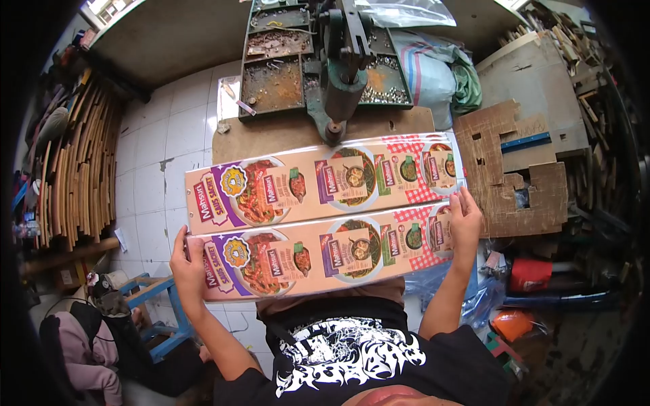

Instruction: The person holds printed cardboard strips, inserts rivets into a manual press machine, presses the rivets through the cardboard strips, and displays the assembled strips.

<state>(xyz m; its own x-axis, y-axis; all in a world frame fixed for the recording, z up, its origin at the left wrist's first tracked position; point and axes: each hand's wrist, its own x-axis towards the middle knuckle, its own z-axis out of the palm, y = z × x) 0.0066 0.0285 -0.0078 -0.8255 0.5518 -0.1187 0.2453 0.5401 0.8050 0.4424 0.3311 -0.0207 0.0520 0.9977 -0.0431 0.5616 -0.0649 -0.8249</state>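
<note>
Left hand and right hand grasp the nearer Saus Sachet strip by opposite ends; I'd keep it level, supported evenly, squared to the farther strip.

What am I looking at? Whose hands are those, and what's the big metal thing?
This is one picture, from a camera worn on a person's head, looking forward and down. That's why their black shirt shows at the bottom. There is no robot, just the person's two bare hands. The left hand holds the left end of the nearer panel. The right hand is at the right end. A second panel lies just beyond, partly over a brown board. Both panels show food pictures. The big metal machine looks like a press, with a tray of small bits beside it.
</note>
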